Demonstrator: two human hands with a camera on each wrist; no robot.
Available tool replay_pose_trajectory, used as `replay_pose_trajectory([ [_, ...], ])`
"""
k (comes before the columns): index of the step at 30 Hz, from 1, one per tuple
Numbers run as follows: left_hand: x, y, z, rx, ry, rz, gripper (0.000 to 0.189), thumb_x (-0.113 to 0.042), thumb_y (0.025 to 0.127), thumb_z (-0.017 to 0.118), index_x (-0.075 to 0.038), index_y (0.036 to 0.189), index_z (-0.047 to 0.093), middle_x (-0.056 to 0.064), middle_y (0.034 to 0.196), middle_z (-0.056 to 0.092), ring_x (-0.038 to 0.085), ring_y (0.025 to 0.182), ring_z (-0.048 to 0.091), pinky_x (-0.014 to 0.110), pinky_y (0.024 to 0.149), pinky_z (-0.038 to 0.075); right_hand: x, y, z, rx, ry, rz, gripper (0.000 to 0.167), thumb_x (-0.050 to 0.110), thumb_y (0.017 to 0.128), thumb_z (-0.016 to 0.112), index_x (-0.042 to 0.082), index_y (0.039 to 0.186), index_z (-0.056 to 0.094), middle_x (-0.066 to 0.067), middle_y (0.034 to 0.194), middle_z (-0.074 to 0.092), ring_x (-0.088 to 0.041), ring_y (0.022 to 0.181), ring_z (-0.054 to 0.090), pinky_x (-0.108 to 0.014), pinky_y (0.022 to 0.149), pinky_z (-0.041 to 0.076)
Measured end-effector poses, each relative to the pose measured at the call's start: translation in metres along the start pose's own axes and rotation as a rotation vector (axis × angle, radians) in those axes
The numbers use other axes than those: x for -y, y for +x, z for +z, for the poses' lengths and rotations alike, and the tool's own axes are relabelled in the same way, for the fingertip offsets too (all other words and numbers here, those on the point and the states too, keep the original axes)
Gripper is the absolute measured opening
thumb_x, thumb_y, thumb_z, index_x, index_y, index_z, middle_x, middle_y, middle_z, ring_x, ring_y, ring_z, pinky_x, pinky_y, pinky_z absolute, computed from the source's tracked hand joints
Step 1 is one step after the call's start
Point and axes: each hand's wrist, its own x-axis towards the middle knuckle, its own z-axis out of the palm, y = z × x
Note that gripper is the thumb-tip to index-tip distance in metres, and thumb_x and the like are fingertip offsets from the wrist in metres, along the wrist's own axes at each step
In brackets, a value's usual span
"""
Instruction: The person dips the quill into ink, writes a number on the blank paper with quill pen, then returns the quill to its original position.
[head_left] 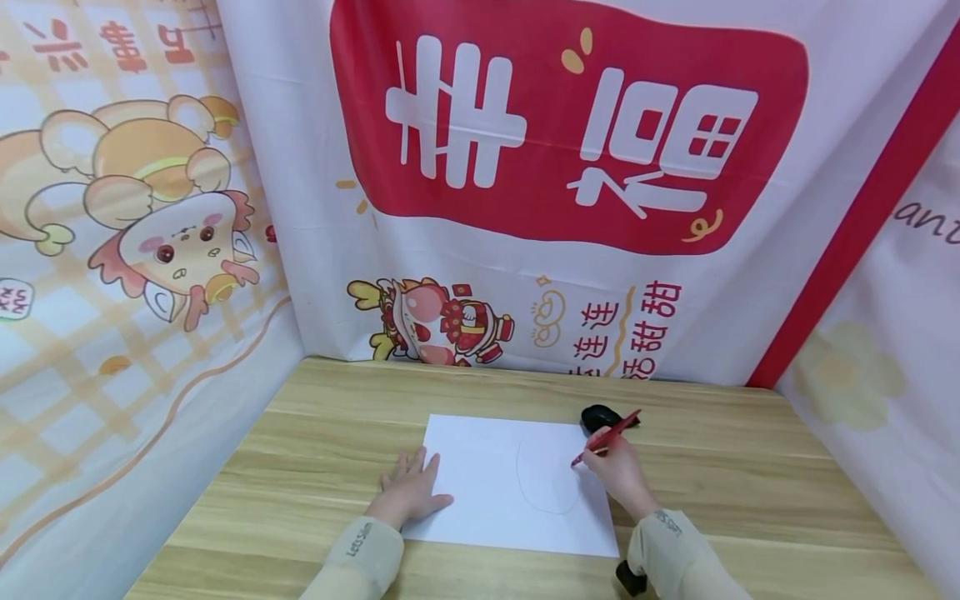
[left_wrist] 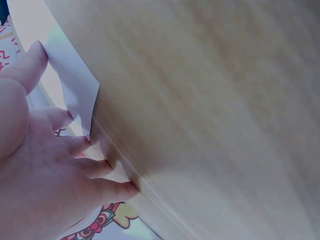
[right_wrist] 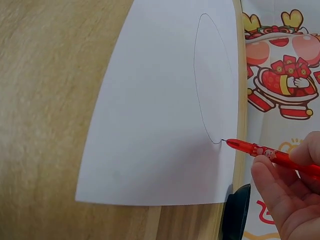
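A white sheet of paper (head_left: 480, 487) lies flat on the wooden table. My left hand (head_left: 408, 490) rests at its left edge, fingers spread, thumb and some fingertips on the sheet. With my right hand (head_left: 621, 477) I grip a red pen (right_wrist: 280, 158) near the right side of the paper. The pen's tip meets the end of a thin dark curved line (right_wrist: 194, 65). In the right wrist view this line forms a long narrow loop; from the head it looks like a wide U. Printed figures decorate the pen's barrel.
A black rounded object (head_left: 600, 418) sits at the paper's far right corner, just beyond my right hand. Another small black item (head_left: 630, 577) is by the right sleeve. Printed cloth hangings (head_left: 465, 250) enclose the table (head_left: 750, 483) at the back and sides.
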Motion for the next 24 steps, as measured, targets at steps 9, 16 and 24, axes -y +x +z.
replay_pose_trajectory([
  [9,-0.001,0.000,0.001,0.000,-0.004,-0.008,0.072,-0.040,0.087,0.059,-0.002,0.142,0.032,0.024,0.148,0.013,0.050,0.131,0.004,0.070,0.097,0.001,0.001,0.003,0.004,-0.015,-0.013,-0.001,0.012,-0.002,0.079,0.062,0.004,0.087,0.054,-0.008,0.079,0.057,-0.020,0.067,0.055,-0.030,0.059,0.050],
  [16,-0.001,-0.001,-0.001,-0.001,-0.010,-0.005,0.071,-0.040,0.087,0.059,-0.002,0.141,0.033,0.025,0.148,0.014,0.050,0.131,0.005,0.070,0.097,0.002,0.001,0.004,0.006,-0.016,-0.002,-0.009,0.012,-0.002,0.079,0.062,0.004,0.086,0.054,-0.007,0.077,0.057,-0.020,0.066,0.053,-0.029,0.057,0.048],
  [24,-0.002,-0.001,-0.001,-0.003,-0.017,-0.007,0.071,-0.039,0.087,0.060,-0.002,0.141,0.032,0.025,0.148,0.014,0.050,0.131,0.005,0.070,0.097,0.002,0.001,0.008,0.012,-0.047,0.021,-0.047,0.015,-0.005,0.075,0.064,0.004,0.082,0.055,-0.007,0.075,0.057,-0.019,0.063,0.052,-0.027,0.055,0.045],
])
